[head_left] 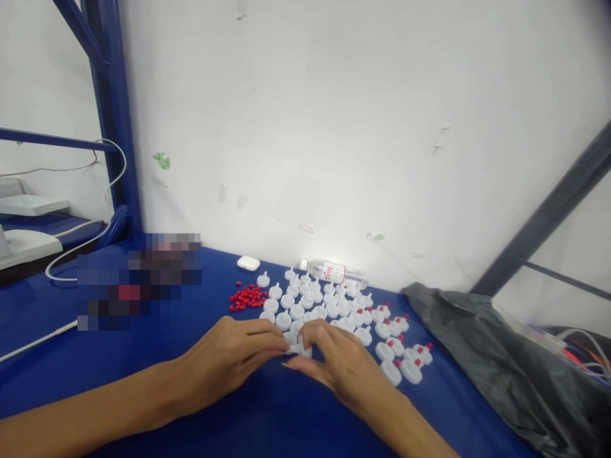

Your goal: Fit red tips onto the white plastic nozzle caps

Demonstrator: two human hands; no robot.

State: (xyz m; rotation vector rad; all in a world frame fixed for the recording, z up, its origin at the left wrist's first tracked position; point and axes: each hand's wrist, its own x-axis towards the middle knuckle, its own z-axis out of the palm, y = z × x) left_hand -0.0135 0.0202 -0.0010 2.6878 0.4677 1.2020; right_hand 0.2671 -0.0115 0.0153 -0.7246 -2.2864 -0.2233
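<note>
Our left forearm (119, 397) and right forearm (405, 416) angle inward from near left and near right; our left hand (230, 351) and right hand (347, 361) almost meet, both pinching.

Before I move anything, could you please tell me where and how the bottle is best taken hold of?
I'd take the bottle around its labelled middle, coming from above: it lies on its side along the wall, and white pieces crowd its near side.

I count dozens of white spouted plastic caps (283, 320) and red tubes (247, 297), one clear bottle (335, 273), one oval white case (249, 263).
</note>
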